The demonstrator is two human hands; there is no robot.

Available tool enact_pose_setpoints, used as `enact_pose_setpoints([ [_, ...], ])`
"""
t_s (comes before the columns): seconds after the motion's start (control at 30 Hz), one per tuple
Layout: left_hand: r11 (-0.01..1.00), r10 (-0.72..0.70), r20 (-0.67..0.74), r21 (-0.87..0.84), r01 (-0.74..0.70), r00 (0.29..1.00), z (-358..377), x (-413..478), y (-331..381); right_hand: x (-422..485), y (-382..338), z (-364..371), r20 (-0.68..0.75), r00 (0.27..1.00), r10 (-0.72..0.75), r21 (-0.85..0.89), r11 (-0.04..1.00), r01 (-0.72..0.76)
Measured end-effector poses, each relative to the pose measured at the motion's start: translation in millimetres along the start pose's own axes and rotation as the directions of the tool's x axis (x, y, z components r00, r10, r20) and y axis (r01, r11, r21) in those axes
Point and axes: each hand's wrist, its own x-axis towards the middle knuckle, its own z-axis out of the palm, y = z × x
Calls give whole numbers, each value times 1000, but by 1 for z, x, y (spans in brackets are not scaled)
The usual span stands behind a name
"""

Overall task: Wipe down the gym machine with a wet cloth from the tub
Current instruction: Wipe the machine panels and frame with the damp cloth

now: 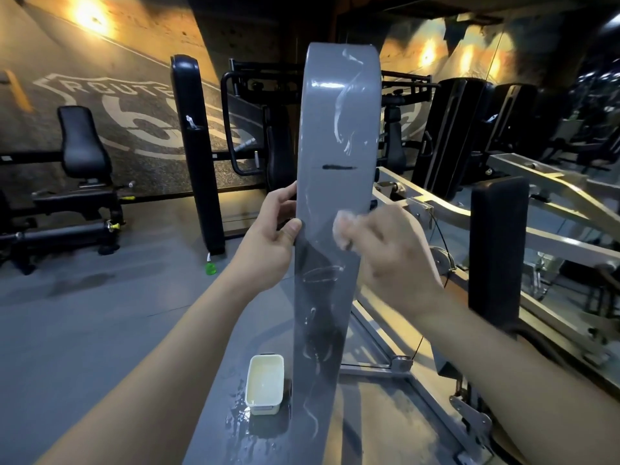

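Observation:
A tall grey panel of the gym machine [335, 135] rises in the middle of the view, streaked with wet marks. My left hand [271, 236] grips its left edge, thumb on the front face and fingers behind. My right hand [385, 253], blurred, holds a small white wet cloth [344, 229] pressed against the panel's right side at mid height. Down on the machine's wet grey base a cream-coloured tub [264, 384] stands just left of the panel's foot.
A black upright pad [496, 250] and the silver metal frame [436, 209] with a cable stand close on the right. Black gym machines [198, 152] and a seat [82, 142] fill the back and left. A small green bottle [210, 267] lies on the grey floor.

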Motion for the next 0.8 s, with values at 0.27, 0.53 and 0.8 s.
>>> enact_pose_setpoints([
  [0.27,998,-44,-75,45,47,996,-7,-6,9,13,2,-5,53,995,-81,-57,995,84],
  [0.53,969,-144,-248,162,188,958,-5,-50,14,-38,-27,14,150,982,119,126,982,-138],
  [0.8,985,-170,38,37,169,985,10,-103,26,-50,-46,-13,489,772,406,655,413,-633],
])
